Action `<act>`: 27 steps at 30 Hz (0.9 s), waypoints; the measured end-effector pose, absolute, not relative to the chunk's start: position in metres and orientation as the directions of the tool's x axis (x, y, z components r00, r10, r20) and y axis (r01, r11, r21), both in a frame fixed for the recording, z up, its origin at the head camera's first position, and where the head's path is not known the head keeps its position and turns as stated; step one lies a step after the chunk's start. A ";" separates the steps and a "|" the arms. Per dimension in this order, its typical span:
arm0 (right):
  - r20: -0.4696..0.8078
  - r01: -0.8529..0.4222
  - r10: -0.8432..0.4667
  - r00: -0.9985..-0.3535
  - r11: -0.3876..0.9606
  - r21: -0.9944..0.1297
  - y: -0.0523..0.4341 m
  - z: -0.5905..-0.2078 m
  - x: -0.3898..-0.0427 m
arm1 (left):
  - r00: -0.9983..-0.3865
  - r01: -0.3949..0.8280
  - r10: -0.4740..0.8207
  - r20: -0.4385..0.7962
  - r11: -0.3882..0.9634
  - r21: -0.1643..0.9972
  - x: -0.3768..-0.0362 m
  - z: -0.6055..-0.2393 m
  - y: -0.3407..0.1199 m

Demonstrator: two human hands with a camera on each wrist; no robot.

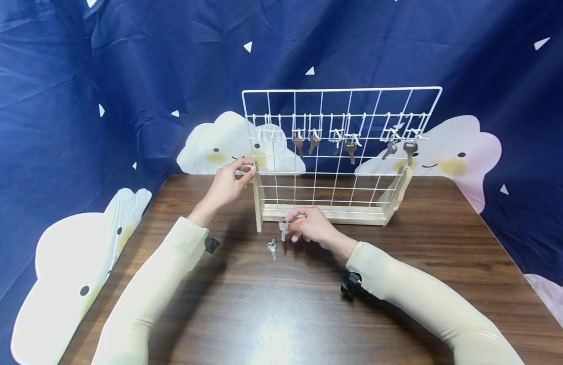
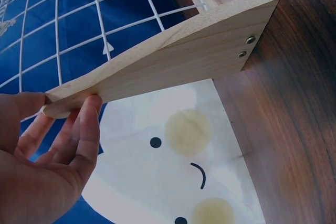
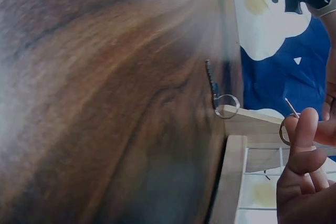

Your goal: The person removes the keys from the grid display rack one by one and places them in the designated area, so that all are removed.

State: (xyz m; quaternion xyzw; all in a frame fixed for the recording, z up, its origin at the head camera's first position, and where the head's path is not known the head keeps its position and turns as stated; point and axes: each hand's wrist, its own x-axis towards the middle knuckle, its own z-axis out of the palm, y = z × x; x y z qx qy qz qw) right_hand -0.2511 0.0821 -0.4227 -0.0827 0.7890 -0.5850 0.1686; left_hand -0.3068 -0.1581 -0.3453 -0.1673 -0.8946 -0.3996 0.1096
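Observation:
A white wire grid rack (image 1: 340,92) stands in a wooden base on the brown table (image 1: 281,304). Several keys (image 1: 351,150) hang from its hooks. My left hand (image 1: 242,170) pinches the top end of the rack's left wooden side support (image 1: 257,203), thumb and fingers (image 2: 86,124) on either face of the wood (image 2: 184,51). My right hand (image 1: 294,224) sits just in front of the base and pinches a silver key (image 1: 283,230) by its ring (image 3: 283,129). A second silver key (image 1: 272,249) lies on the table close by, also visible in the right wrist view as a loose key (image 3: 211,83).
A dark blue cloth with white cloud figures (image 1: 226,147) hangs behind and beside the table. The rack's wooden base (image 3: 231,182) runs along the table's far half. Bare wood lies between my forearms.

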 end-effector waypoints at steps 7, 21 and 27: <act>-0.205 0.085 -0.360 -0.910 0.322 -0.943 0.081 -0.432 -0.253 | -0.921 0.387 0.216 0.324 0.607 0.694 -0.307 -0.345 -0.158; -0.269 0.098 -0.395 -0.878 0.402 -0.910 0.080 -0.447 -0.254 | -0.911 0.407 0.219 0.349 0.609 0.680 -0.308 -0.347 -0.158; -0.300 0.112 -0.408 -0.862 0.426 -0.898 0.078 -0.454 -0.253 | -0.906 0.417 0.224 0.358 0.605 0.678 -0.309 -0.347 -0.158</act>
